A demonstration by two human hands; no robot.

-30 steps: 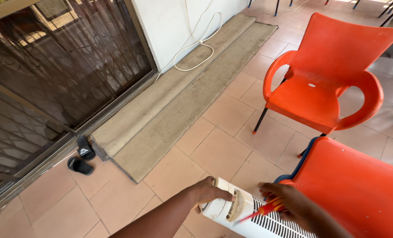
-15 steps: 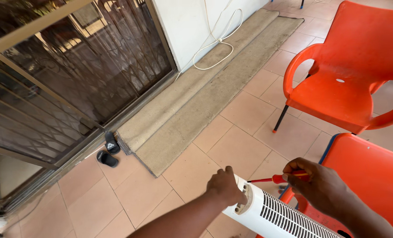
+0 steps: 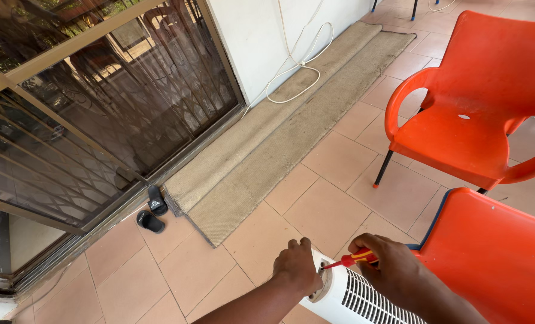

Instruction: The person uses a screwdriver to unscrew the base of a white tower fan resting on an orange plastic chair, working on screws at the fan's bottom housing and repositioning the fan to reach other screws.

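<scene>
Bottom centre of frame, my left hand (image 3: 296, 266) is clamped over the end of the white slatted plastic tower fan (image 3: 354, 298). My right hand (image 3: 393, 270) is closed on one red-and-yellow-handled screwdriver (image 3: 353, 260), tip aimed left at that fan end. The fan's long axis runs down to lower right, under both hands. Two orange plastic chairs (image 3: 468, 114) at right, two black slides (image 3: 153, 211) at left by one rolled beige mat (image 3: 279, 141).

Beyond the hands, a terracotta tiled floor (image 3: 333, 210) carries a folded beige carpet (image 3: 279, 144) along a white wall (image 3: 267, 36). A barred sliding glass door (image 3: 87, 114) stands far left with black slippers (image 3: 152, 210) beside it; two orange plastic chairs (image 3: 465, 120) sit right.
</scene>
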